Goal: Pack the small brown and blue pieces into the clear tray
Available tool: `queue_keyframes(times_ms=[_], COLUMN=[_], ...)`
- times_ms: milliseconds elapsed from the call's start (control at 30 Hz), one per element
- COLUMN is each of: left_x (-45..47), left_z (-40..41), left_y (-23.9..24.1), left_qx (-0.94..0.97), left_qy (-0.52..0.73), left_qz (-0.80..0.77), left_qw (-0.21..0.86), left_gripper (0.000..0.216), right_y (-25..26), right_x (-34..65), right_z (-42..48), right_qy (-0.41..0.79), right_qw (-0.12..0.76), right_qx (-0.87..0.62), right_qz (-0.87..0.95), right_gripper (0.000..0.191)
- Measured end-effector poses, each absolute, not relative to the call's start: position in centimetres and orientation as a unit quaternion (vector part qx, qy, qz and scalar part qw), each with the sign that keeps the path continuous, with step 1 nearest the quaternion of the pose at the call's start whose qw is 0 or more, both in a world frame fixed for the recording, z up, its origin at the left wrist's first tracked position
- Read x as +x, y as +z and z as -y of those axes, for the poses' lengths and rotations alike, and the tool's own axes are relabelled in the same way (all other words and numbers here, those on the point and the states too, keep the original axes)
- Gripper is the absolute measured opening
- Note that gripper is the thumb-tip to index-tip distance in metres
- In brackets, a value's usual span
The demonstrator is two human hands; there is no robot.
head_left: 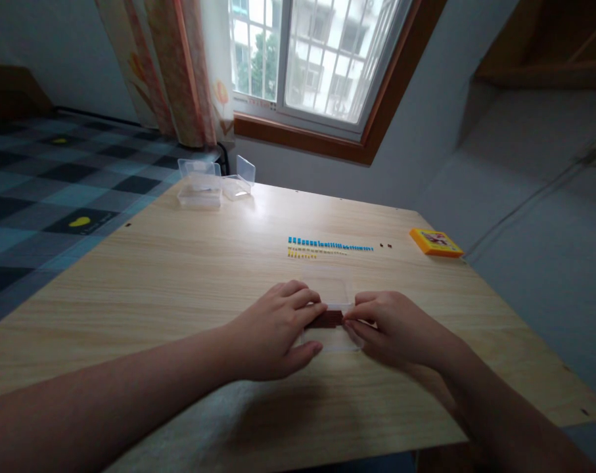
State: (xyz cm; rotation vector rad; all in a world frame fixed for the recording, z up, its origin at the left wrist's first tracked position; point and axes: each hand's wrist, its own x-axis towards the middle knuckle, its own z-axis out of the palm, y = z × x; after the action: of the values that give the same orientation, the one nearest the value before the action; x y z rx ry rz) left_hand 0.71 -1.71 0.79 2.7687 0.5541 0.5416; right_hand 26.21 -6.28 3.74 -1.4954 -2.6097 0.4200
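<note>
A shallow clear plastic box (pixel 327 341) lies on the table in front of me, with its clear lid (pixel 330 289) folded back on the far side. A row of dark brown building pieces (pixel 327 319) lies in it, several narrow strips side by side. My left hand (pixel 282 328) spans the box's left side, fingertips on the brown pieces and thumb at the near edge. At the right end of the row, my right hand (pixel 384 322) has thumb and index finger pinched against the brown pieces. Whether it grips a single piece cannot be made out.
Beyond the box are rows of small blue pieces (pixel 327 244) and yellow pieces (pixel 302 255). Two tiny dark pieces (pixel 385 246) lie to their right. A yellow-orange box (pixel 435 242) sits near the right edge. Open clear boxes (pixel 200 194) stand at the far left.
</note>
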Motion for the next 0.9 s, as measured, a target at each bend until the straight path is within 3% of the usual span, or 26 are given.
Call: queue_keyframes(times_ms=[900], left_x=[0.77], left_z=[1.69], left_y=[0.75], left_qx=[0.954], left_qy=[0.19], left_qz=[-0.192], left_qw=[0.132], left_gripper=[0.043], right_y=[3.52], right_x=[25.87], right_z=[6.34], right_qy=[0.13], right_qw=[0.06], right_qx=[-0.5], right_qz=[0.854], right_gripper=[0.027])
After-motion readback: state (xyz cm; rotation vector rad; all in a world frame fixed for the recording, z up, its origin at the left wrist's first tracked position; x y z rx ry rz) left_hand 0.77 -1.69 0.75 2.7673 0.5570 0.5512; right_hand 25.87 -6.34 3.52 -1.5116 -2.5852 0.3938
